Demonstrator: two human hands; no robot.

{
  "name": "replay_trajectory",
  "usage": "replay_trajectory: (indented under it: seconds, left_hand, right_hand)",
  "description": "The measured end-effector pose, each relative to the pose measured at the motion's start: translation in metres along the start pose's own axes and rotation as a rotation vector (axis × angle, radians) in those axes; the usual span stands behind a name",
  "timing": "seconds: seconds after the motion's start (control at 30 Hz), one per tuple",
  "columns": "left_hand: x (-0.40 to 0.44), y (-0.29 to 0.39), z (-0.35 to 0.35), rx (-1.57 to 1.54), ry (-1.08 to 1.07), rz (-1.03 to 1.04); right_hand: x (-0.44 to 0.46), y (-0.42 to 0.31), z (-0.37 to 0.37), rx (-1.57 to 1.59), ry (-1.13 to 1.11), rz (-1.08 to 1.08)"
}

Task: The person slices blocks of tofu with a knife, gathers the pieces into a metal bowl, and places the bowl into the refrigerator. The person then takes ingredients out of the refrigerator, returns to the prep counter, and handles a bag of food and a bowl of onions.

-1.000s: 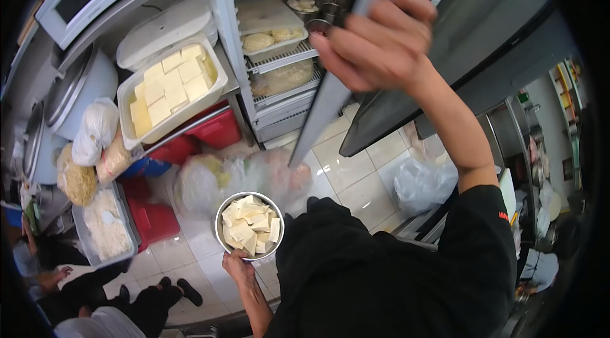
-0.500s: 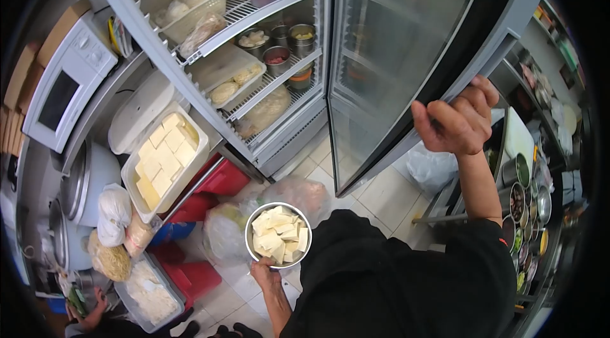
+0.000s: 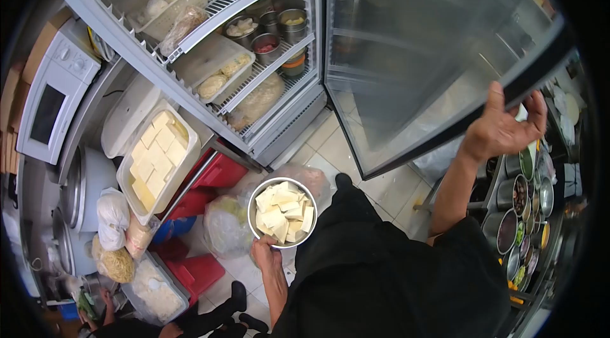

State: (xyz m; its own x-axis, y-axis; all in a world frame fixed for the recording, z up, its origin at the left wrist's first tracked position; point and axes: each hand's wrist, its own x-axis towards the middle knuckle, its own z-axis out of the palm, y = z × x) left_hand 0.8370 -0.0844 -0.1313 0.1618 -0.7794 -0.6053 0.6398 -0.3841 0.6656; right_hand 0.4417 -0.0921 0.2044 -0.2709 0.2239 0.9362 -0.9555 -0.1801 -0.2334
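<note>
My left hand (image 3: pixel 268 255) grips the near rim of a round metal bowl (image 3: pixel 252 227) in front of my body. Cut tofu pieces (image 3: pixel 284 211) fill it. On the right, my right hand (image 3: pixel 505 128) is at the outer edge of the glass fridge door (image 3: pixel 413 71), thumb and fingers apart; whether it presses on the edge is hard to tell. The door stands wide open. Inside the fridge (image 3: pixel 254 128), the shelves bear a white basket (image 3: pixel 190 4), a tub with pale food (image 3: pixel 222 87) and several metal pots (image 3: pixel 265 48).
At left, a white tub (image 3: pixel 136 207) holds tofu blocks beside a microwave (image 3: pixel 57 93). Below are bagged food (image 3: pixel 114 217) and red crates (image 3: pixel 197 274). Plastic bags (image 3: pixel 225 227) lie on the floor. Another person's hand (image 3: pixel 108 303) shows at lower left. Ingredient pots (image 3: pixel 502 230) line the right counter.
The fridge door has swung farther open to the right. My right hand has moved right and down with it, its fingers now more spread. The bowl stays in my left hand.
</note>
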Motion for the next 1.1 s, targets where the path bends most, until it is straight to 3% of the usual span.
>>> replay_trajectory:
  seconds: [0.1,0.17,0.23,0.3,0.33,0.4,0.43,0.47,0.6,0.7,0.87,0.97,1.0,1.1]
  left_hand:
    - [0.024,-0.005,0.022,0.001,-0.029,0.002]
    - [0.026,0.002,0.066,-0.01,0.029,0.001]
    - [0.025,0.006,0.083,-0.012,0.062,0.015]
    - [0.037,0.002,0.109,-0.044,0.087,0.007]
    - [0.043,-0.001,0.119,-0.055,0.103,0.003]
    - [0.06,-0.014,0.128,-0.069,0.121,0.043]
    - [0.05,-0.005,0.137,-0.055,0.16,0.021]
    - [0.062,-0.017,0.133,-0.014,0.165,0.024]
    - [0.077,-0.044,0.151,-0.061,0.163,0.011]
    - [0.058,-0.038,0.202,-0.149,0.224,-0.011]
    - [0.058,-0.045,0.238,-0.278,0.313,-0.015]
    - [0.065,-0.042,0.247,-0.213,0.366,0.002]
    - [0.071,-0.043,0.248,-0.196,0.356,0.019]
    - [0.085,-0.036,0.256,-0.117,0.349,0.027]
  right_hand:
    - [0.003,0.023,0.017,0.106,0.115,0.108]
    - [-0.003,0.051,0.03,-0.042,0.059,-0.158]
    - [-0.025,0.035,0.063,0.226,0.044,-0.229]
    - [-0.071,0.041,0.108,0.429,-0.138,-0.159]
    - [-0.103,0.057,0.121,0.324,-0.364,-0.119]
    - [-0.166,0.081,0.185,0.314,-0.689,0.285]
    - [-0.194,0.099,0.229,0.498,-0.805,0.831]
    - [-0.245,0.128,0.264,0.567,-0.83,1.229]
    - [-0.355,0.18,0.383,0.338,-0.893,1.905]
    - [-0.418,0.2,0.438,0.118,-0.906,1.992]
    - [-0.444,0.193,0.472,0.127,-0.777,1.934]
    - [-0.436,0.191,0.481,0.222,-0.833,1.882]
    - [-0.448,0.196,0.486,0.149,-0.812,1.69]
    - [-0.389,0.19,0.468,0.288,-0.892,1.745]
